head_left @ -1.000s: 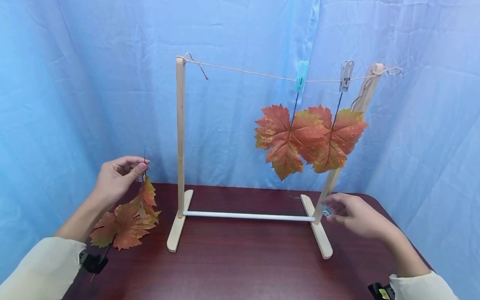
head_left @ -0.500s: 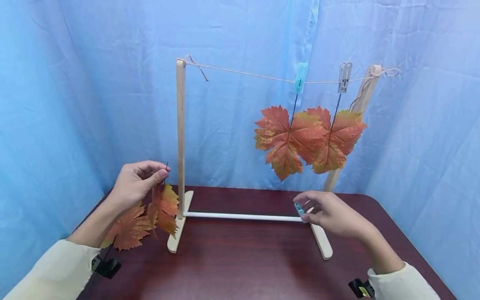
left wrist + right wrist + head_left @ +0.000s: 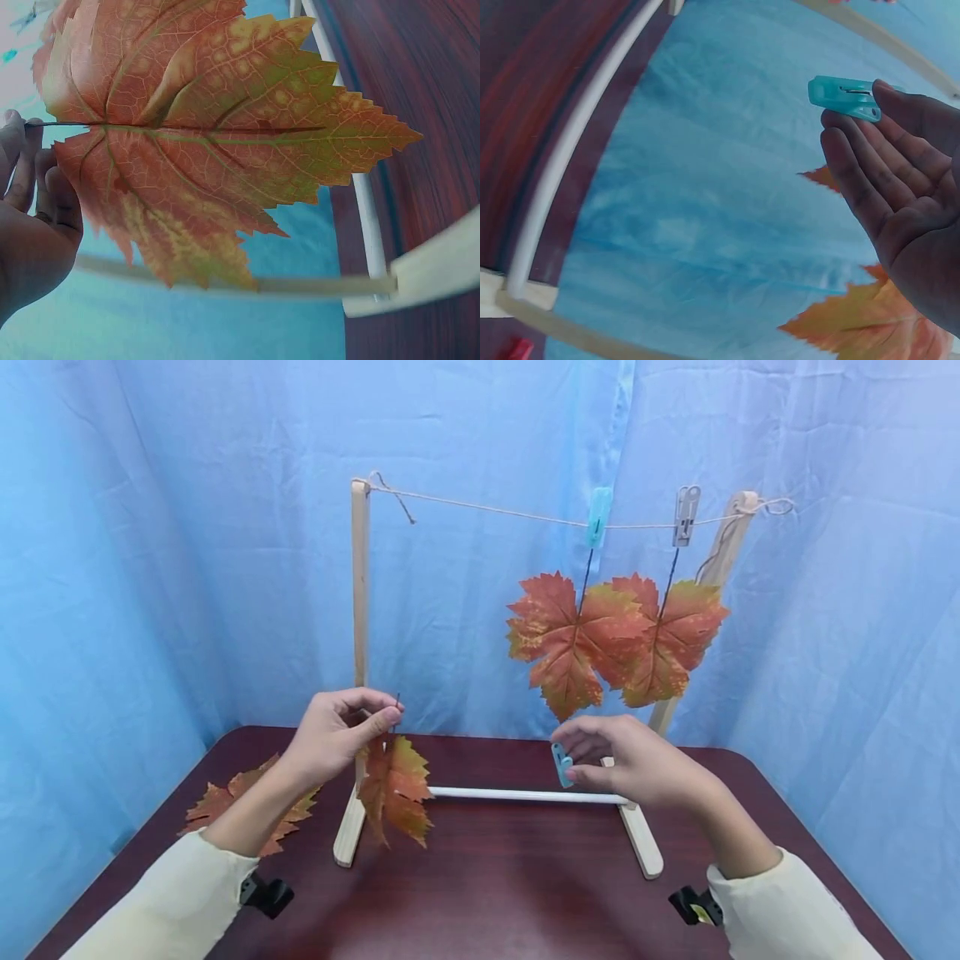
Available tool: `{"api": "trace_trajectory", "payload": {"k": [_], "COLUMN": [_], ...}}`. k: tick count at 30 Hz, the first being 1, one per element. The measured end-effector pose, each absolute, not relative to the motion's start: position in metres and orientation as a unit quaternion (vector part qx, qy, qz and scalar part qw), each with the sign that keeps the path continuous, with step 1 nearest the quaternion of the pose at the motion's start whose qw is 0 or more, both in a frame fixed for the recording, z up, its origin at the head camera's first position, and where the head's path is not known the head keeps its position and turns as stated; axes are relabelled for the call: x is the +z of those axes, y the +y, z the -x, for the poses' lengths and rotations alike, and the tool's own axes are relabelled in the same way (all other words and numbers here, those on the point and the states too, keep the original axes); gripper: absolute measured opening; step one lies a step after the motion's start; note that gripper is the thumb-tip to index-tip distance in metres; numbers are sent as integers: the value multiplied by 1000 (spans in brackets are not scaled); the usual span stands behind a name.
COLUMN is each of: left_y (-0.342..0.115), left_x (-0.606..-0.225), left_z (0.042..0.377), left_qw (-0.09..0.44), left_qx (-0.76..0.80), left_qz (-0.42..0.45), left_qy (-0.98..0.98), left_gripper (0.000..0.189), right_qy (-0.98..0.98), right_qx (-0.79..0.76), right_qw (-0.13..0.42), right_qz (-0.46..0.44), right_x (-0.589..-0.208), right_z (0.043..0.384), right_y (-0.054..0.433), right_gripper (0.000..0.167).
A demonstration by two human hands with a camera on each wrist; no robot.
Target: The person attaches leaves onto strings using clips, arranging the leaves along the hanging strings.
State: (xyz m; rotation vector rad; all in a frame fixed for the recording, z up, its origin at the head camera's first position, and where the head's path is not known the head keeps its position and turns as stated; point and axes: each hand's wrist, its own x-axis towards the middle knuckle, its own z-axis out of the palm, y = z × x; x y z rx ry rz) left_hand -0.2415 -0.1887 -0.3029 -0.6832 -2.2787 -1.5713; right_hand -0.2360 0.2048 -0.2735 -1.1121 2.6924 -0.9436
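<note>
In the head view my left hand [image 3: 333, 739] pinches the dark stem of an orange autumn leaf [image 3: 396, 793]. The leaf hangs below the fingers, in front of the rack's left foot; its veined face [image 3: 202, 135] fills much of the left wrist view. Between thumb and fingers, my right hand [image 3: 637, 760] holds a turquoise clothespin [image 3: 561, 766], also plain in the right wrist view. Above that hand, two leaves hang by their stems from a string [image 3: 487, 508]: one leaf [image 3: 570, 639] under a turquoise clothespin [image 3: 597, 518], the other [image 3: 671, 643] under a grey clothespin [image 3: 686, 517].
A wooden rack with a left post [image 3: 361, 585], a right post [image 3: 726, 547] and a white lower bar [image 3: 517, 795] stands on the dark red table [image 3: 480, 877]. Another leaf [image 3: 225, 802] lies at left, partly behind the forearm. A small red object [image 3: 517, 351] shows in the right wrist view.
My left hand has carried its leaf rightward past the left post, off the leaf lying on the table. My right hand has brought the clothespin leftward and slightly up from beside the right post.
</note>
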Motion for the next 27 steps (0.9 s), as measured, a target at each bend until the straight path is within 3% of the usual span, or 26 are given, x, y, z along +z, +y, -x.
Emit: {"api": "trace_trajectory", "payload": {"k": [14,27], "left_y": [-144,-120], "left_x": [-289,-267], "left_z": [264,290], "left_qw": [151,175], "left_qx": [-562,-550], "left_qz": [255,291], "left_qy": [-772,-763], "left_gripper": [15,18], "right_qy": [870,873], "right_qx": [-302,-300], "right_qw": [-10,-86], "right_qz": [390,375], "right_x": [-219,-138], "right_z": [242,252], "right_y": [188,176], "right_gripper": [36,34]}}
